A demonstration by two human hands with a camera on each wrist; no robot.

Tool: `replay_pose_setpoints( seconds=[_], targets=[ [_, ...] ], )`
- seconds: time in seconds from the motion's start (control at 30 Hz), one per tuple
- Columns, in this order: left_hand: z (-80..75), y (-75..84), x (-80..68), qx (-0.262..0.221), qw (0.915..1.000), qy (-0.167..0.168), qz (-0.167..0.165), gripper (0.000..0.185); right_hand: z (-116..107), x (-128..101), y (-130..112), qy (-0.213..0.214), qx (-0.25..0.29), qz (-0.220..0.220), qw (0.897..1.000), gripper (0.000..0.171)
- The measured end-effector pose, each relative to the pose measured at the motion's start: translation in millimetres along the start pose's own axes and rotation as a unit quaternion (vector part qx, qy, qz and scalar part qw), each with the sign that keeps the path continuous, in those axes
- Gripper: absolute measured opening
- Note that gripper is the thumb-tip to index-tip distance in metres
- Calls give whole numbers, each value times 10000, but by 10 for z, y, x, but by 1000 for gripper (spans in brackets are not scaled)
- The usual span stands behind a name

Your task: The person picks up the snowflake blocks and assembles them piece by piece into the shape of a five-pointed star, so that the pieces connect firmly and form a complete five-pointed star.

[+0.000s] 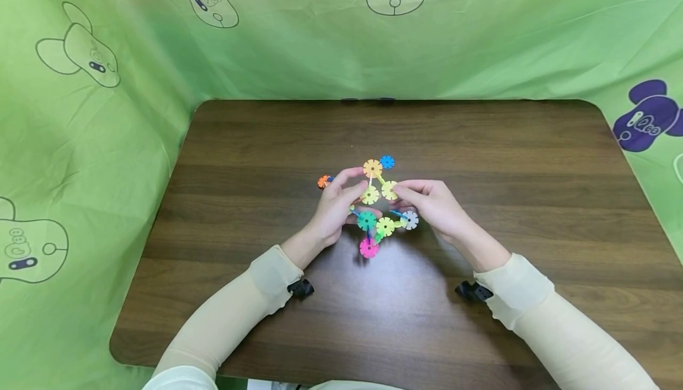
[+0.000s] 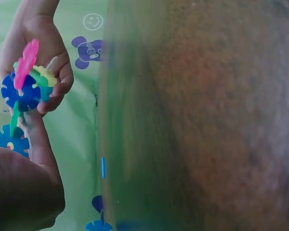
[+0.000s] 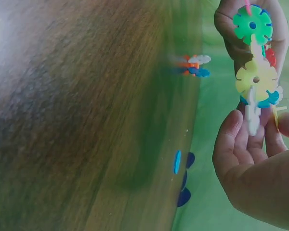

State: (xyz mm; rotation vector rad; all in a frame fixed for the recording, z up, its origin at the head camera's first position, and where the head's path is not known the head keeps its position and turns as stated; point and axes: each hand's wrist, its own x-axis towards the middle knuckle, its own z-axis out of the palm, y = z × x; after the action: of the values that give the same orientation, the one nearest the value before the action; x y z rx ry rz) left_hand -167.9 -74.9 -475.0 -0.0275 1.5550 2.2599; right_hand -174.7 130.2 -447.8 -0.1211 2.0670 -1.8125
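Both hands hold 1 toy above the middle of the dark wooden table (image 1: 480,159). The toy is a small model (image 1: 380,206) made from flat plastic discs with notched edges, like little flowers or gears, which are joined at their notches and by thin sticks. In the head view I count about 8 discs: an orange-yellow one and a blue one at the far end, 2 pale yellow ones in the centre, a green one, a yellow-green one and a white one nearer to the person, and a pink one at the near end. Another orange disc (image 1: 323,181) shows just behind the left hand; I cannot tell if it belongs to the model.

The left hand (image 1: 336,206) has its fingers curled around the left side of the model, with the thumb and forefinger near the pale yellow discs. The right hand (image 1: 432,203) pinches the right side, its fingertips on a pale yellow disc, the other fingers bent under the white one.

The wrist views are blurred; they show the discs standing edge to edge between the fingers. A green cloth (image 1: 107,141) with cartoon prints surrounds the table.
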Motion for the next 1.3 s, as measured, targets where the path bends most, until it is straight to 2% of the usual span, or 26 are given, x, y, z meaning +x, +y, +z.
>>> replay_pose_setpoints(
  seconds=[0.2,0.3,0.43,0.6,0.87,1.13,1.3],
  targets=[
    [-8,-16,21,-36,9999,14,153,31,-3,-20,23,173,-402,-137,9989,36],
    [0,-20,29,148,9994,100,311,35,2,-18,37,269,-565,-245,9977,35],
    [10,-19,34,236,9989,208,360,37,15,-22,45,382,-735,-358,9959,33],
    [22,-25,45,-28,9985,324,448,32,52,-35,15,553,-902,-415,9935,34],
    [14,-20,37,-53,9983,437,392,33,106,-35,-22,712,-1122,-319,9906,32],
    [13,-48,25,-93,9988,320,371,26,136,-35,3,768,-1112,-310,9903,31],
    [-32,-27,20,-176,9987,380,299,35,148,14,-31,557,-1068,-275,9923,35]
  ],
)
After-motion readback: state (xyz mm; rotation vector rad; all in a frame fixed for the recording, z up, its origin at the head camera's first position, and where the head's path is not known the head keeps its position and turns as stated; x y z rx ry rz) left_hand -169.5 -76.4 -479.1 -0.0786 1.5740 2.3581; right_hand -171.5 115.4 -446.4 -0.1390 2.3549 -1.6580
